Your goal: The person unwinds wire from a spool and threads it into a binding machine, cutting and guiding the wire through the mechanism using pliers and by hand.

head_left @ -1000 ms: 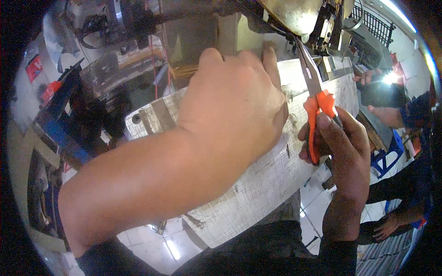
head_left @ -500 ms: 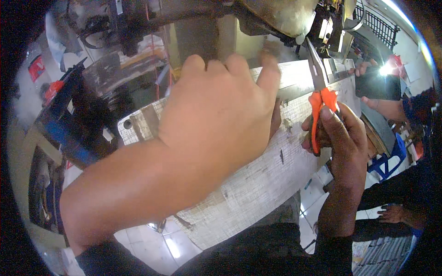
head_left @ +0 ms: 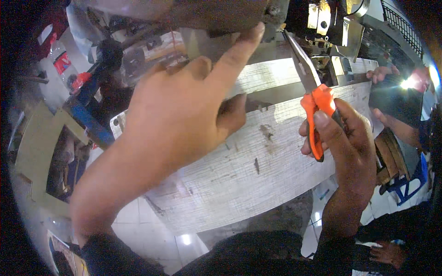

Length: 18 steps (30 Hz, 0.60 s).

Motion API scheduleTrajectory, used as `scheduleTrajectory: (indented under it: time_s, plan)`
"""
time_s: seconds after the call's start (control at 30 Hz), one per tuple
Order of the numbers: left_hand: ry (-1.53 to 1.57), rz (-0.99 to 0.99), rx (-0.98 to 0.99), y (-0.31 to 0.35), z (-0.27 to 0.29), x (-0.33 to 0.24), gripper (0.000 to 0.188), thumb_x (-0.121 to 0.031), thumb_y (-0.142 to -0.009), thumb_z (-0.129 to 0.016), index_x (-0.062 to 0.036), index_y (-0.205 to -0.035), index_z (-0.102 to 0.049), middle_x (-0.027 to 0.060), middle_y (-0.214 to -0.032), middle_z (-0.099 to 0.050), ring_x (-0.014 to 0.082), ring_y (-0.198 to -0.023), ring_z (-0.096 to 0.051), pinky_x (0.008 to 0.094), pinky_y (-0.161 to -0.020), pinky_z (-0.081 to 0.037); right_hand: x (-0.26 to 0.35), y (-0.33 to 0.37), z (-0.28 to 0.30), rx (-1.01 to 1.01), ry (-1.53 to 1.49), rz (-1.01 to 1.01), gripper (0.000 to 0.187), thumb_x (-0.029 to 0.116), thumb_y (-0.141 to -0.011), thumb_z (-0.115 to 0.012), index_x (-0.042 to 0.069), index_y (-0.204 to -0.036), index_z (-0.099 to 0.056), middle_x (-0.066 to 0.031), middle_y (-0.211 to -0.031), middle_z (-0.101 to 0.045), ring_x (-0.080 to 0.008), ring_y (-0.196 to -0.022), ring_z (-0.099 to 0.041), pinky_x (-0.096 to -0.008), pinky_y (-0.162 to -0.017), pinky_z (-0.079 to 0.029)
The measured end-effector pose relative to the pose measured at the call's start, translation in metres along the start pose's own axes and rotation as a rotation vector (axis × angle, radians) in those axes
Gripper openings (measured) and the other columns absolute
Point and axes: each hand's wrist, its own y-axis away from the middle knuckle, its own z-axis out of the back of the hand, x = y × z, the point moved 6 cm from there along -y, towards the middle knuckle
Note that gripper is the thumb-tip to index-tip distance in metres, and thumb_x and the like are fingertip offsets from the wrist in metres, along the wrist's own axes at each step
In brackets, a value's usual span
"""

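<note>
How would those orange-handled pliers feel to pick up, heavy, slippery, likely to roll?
The orange-handled pliers look like metal with long narrow jaws, so they are probably stiff and fairly heavy for their size. The right hand wraps the coated handles, which likely grip well rather than slip. Being flat and two-legged, they would probably lie still on the worn white table rather than roll.

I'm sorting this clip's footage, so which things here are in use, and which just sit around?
In use:
- left hand, index finger up at the machine head
- right hand gripping orange-handled scissors
- worn white table

Lying about:
- blue stool
- red-capped bottle
- another person's hand
</note>
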Motion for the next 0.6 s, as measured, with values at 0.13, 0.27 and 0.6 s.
scheduleTrajectory:
  time_s: [0.13, 0.27, 0.6]
  plan:
    - [0.0, 0.056, 0.08, -0.005, -0.003, -0.001, 0.082, -0.021, -0.078, -0.068, -0.0171, -0.151, -0.029, 0.0222, -0.117, -0.063, 0.0416, -0.105, -0.061, 0.0453, -0.091, -0.05, 0.006, -0.012, 0.014, 0.05, 0.125, 0.038, 0.037, 0.027, -0.093, -0.06, -0.005, -0.111, -0.061, -0.011, -0.077, -0.065, -0.0129, -0.059, -0.061, -0.0232, -0.052, -0.046]
    - [-0.02, -0.014, -0.033, -0.009, -0.004, -0.003, 0.084, -0.02, -0.076, -0.068, -0.0162, -0.151, -0.03, 0.0223, -0.116, -0.063, 0.0421, -0.102, -0.062, 0.045, -0.09, -0.05, 0.007, -0.028, 0.014, 0.093, 0.122, 0.119, 0.033, 0.023, -0.092, -0.06, -0.006, -0.109, -0.061, -0.011, -0.075, -0.064, -0.0129, -0.058, -0.06, -0.0233, -0.052, -0.046]
    - [-0.094, 0.015, 0.008, 0.018, 0.003, -0.009, 0.078, -0.029, -0.076, -0.071, -0.0058, -0.144, -0.04, 0.0158, -0.119, -0.061, 0.0326, -0.101, -0.061, 0.0407, -0.087, -0.048, 0.001, -0.018, 0.011, 0.035, 0.017, 0.04, 0.035, 0.027, -0.092, -0.057, -0.005, -0.105, -0.061, -0.0105, -0.074, -0.063, -0.0124, -0.054, -0.06, -0.0214, -0.048, -0.045]
